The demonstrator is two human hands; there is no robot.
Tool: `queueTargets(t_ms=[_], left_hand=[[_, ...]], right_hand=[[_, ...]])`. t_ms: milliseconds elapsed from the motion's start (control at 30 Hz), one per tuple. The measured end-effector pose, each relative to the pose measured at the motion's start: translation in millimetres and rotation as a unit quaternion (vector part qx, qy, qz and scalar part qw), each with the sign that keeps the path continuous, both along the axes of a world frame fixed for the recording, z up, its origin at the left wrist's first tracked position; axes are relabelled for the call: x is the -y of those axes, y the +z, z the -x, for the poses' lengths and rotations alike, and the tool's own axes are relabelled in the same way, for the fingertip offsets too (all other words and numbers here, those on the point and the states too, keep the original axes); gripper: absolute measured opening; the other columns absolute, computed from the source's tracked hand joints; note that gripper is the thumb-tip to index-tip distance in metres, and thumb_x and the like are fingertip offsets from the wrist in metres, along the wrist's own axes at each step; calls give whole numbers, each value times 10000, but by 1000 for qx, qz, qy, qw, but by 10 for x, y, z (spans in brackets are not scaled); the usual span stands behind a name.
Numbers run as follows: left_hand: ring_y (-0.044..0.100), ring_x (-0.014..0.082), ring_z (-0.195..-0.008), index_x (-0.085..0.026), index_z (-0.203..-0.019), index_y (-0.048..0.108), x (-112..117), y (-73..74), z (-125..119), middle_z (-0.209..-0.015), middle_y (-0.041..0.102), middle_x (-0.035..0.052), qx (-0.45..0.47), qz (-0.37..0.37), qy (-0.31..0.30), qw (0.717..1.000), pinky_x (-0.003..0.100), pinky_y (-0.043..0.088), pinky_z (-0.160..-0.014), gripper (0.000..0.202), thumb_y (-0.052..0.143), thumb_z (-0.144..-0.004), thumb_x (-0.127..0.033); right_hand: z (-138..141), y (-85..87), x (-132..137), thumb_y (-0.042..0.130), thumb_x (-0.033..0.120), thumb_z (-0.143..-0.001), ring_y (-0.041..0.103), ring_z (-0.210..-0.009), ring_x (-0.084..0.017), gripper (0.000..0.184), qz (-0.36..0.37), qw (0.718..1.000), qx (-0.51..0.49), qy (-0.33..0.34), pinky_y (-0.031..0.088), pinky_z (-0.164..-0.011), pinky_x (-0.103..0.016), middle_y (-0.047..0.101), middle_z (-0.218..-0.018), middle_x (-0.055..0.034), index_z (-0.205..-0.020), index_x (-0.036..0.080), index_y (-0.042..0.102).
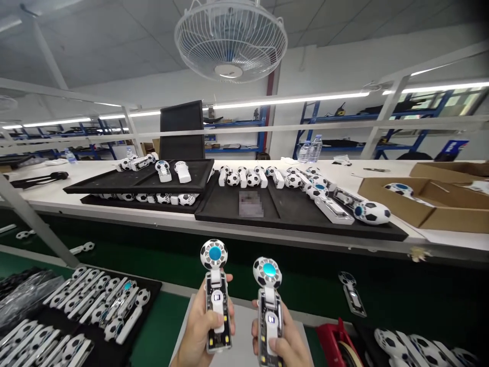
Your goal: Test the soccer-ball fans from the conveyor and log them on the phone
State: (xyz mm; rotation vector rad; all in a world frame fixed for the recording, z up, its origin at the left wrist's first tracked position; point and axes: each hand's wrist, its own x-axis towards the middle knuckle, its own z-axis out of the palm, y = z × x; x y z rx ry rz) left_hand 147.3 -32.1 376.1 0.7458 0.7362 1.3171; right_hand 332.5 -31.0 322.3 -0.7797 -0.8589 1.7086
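Your left hand is closed round one soccer-ball-topped device, thumb across the lower front of its clear handle, fingers wrapped behind. Your right hand grips a second ball-topped device the same way, thumb low on its white strip. Each ball stands clear of your grip, at 12 o'clock above the handle, its blue disc facing you. The two devices are side by side, apart. At 1 o'clock from your hands, a black tray holds more; another dark tray sits at your left hand's 9 o'clock.
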Motion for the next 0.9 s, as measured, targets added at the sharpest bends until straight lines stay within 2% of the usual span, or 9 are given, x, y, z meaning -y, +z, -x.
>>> queueTargets(t_ms=[167,300,400,500,633,767,900], left_hand=[[642,154,-662,-233,-1368,496,-107,279,-40,-847,661,21,20,-65,-55,996,264,463,-609,768,790,-661,-288],[644,146,-658,-248,-1351,514,-144,376,-79,-838,655,2,49,-74,-74,993,265,467,-618,793,788,-609,-193],[639,141,-648,-241,-1336,527,-153,415,-122,-822,657,-2,62,-69,-63,994,266,464,-613,771,760,-606,-154],[651,146,-651,-233,-1349,514,-160,459,-157,-834,665,5,56,-69,-65,994,273,475,-618,737,756,-655,-176],[642,129,-606,-213,-1330,520,-161,520,-197,-794,660,-3,71,-79,-80,991,264,480,-601,672,744,-696,-197],[651,126,-611,-217,-1331,515,-144,577,-249,-808,669,-3,80,-83,-104,988,261,482,-611,676,745,-696,-188],[645,128,-616,-224,-1329,521,-127,627,-315,-817,668,-3,88,-101,-122,983,283,501,-626,658,730,-706,-181]], right_hand=[[2,410,-123,729,521,-789,630,-747,-199,646,-88,995,39,-3,485,-719,-342,697,-969,-67,-1343,261,524],[-57,604,-170,742,495,-794,633,-773,-195,680,-114,992,47,12,491,-714,-334,680,-995,-49,-1387,300,472],[-86,684,-172,744,472,-800,637,-790,-200,695,-126,991,53,2,501,-732,-343,679,-1014,-53,-1405,301,450],[-89,734,-163,715,470,-831,641,-782,-196,634,-123,991,49,-6,508,-723,-338,684,-1007,-53,-1391,303,468],[-72,787,-149,688,448,-859,638,-749,-193,546,-133,990,34,-9,513,-679,-333,688,-976,-53,-1351,288,515],[-62,864,-128,683,404,-867,669,-771,-208,514,-151,988,28,-16,539,-716,-355,709,-977,-56,-1339,281,522],[-75,938,-101,707,388,-845,675,-739,-213,519,-148,988,34,-36,553,-689,-361,717,-934,-50,-1318,262,536]])
